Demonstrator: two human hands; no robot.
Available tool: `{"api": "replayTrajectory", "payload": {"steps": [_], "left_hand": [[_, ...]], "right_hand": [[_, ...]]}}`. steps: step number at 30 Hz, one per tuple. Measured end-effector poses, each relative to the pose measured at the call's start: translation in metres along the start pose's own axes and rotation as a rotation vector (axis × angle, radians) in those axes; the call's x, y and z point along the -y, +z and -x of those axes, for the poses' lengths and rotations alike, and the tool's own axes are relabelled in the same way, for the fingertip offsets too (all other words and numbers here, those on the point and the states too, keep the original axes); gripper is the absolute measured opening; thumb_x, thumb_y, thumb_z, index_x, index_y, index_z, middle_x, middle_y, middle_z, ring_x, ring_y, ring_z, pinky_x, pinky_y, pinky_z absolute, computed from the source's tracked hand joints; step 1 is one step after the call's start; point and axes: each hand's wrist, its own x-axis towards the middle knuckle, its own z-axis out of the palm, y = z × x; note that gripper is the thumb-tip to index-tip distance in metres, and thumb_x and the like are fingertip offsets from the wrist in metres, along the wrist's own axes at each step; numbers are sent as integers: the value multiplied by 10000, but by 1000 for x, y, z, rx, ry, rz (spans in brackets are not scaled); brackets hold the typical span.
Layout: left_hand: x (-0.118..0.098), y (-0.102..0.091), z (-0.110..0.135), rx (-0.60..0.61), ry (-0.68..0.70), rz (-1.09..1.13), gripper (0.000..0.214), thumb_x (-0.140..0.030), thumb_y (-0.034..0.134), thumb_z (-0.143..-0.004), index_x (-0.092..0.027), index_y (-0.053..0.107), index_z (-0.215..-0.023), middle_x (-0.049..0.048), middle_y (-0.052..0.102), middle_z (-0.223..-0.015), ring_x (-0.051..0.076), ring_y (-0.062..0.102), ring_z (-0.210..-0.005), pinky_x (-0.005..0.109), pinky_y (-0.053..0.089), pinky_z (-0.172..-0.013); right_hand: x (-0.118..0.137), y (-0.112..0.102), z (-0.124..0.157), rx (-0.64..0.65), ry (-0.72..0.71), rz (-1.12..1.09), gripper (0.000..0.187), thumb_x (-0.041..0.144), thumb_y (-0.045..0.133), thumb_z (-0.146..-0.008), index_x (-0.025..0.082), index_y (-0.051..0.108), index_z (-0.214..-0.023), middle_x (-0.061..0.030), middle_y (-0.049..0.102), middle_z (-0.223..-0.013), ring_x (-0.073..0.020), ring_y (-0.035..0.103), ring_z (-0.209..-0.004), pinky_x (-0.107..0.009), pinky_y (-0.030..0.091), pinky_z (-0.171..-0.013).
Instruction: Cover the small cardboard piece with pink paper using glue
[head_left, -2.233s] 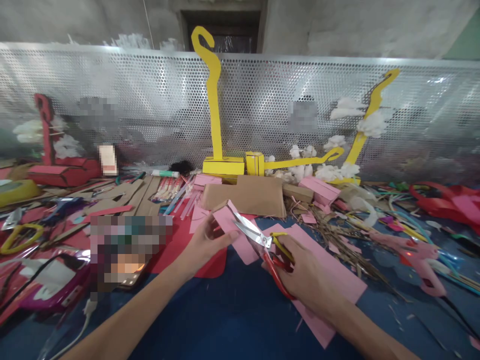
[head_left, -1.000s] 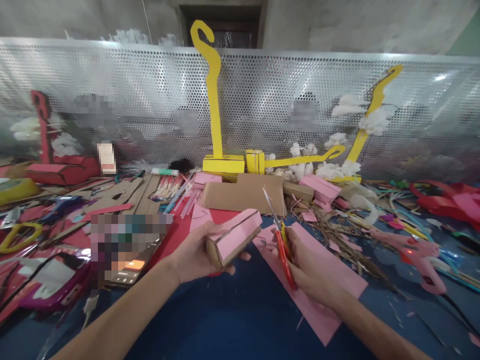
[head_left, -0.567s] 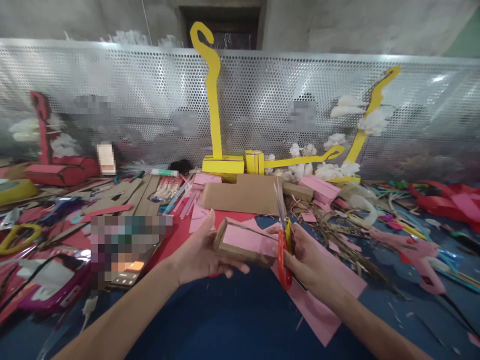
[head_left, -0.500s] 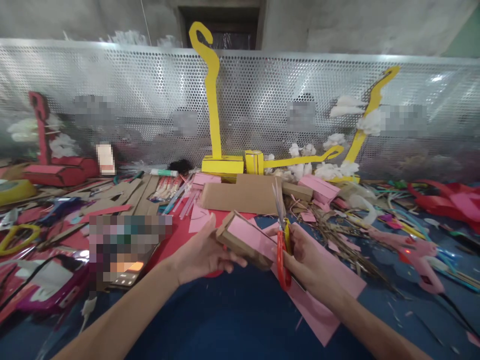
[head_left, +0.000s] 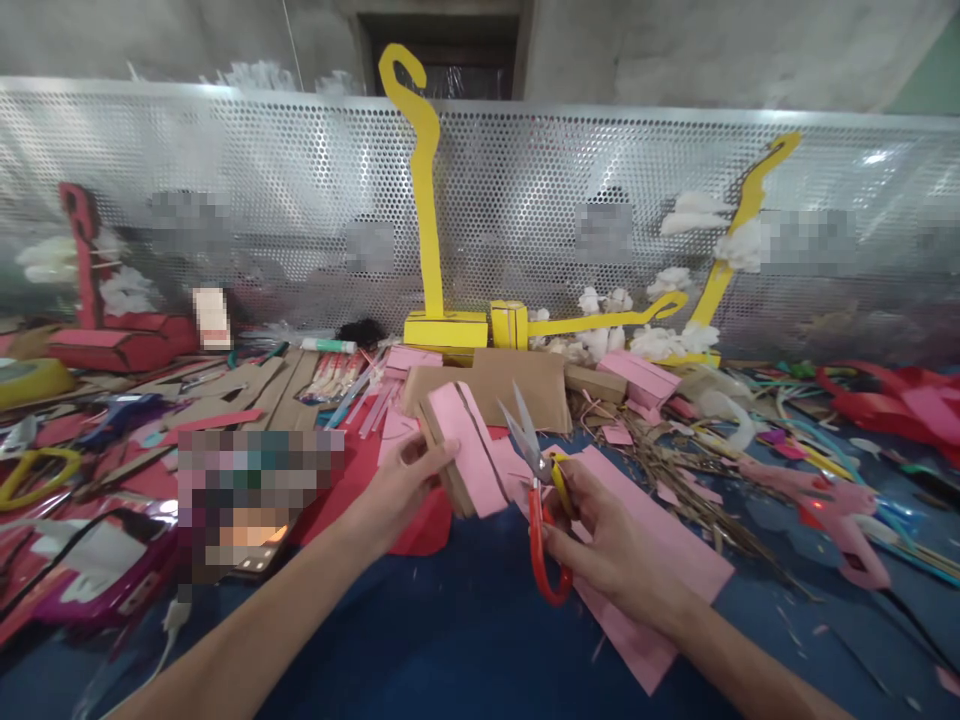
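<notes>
My left hand (head_left: 409, 480) grips a small cardboard box (head_left: 470, 447) partly covered in pink paper, tilted above the blue table. Its thumb presses on the pink face; brown cardboard shows along the left side. My right hand (head_left: 604, 525) holds a pair of scissors (head_left: 541, 470) with red and yellow handles. The blades point up and away, slightly apart, just right of the box. Beneath the right hand lies a sheet of pink paper (head_left: 637, 630). Under the left hand and box is a piece of red paper (head_left: 420, 535).
Behind the hands lies a flat cardboard piece (head_left: 517, 385). Yellow hook-shaped pieces (head_left: 426, 220) stand along a perforated metal panel (head_left: 300, 180). A pink glue gun (head_left: 832, 515) rests at the right, with a phone (head_left: 259, 560) and scraps at the left.
The box has turned so its pink side with a dark line faces me, and my left fingers have closed on it. The scissors have moved left and their blades have spread.
</notes>
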Motion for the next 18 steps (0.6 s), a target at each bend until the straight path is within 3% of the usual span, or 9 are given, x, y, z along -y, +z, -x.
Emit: {"api": "replayTrajectory", "payload": {"steps": [3, 7, 18], "left_hand": [[-7, 0, 1, -73, 5, 145, 370, -371, 837, -786, -194, 722, -1090, 93, 745, -1058, 203, 708, -880, 310, 594, -747], [-14, 2, 3, -69, 110, 219, 317, -351, 831, -796, -220, 704, -1056, 49, 747, -984, 181, 701, -789, 292, 597, -659], [-15, 3, 3, -18, 242, 265, 219, -300, 805, -832, -216, 709, -1010, 11, 711, -904, 129, 670, -734, 246, 592, -662]], "right_hand": [[0, 0, -1, 3, 42, 68, 213, 239, 631, -899, 232, 520, -1080, 16, 571, -865, -139, 535, -727, -262, 461, -650], [7, -1, 0, 42, 73, 193, 148, 143, 614, -822, 226, 538, -918, 36, 581, -797, -120, 537, -665, -246, 425, -601], [22, 2, -1, 85, 71, 239, 147, 208, 634, -800, 221, 504, -868, 47, 559, -739, -108, 530, -610, -224, 420, -552]]}}
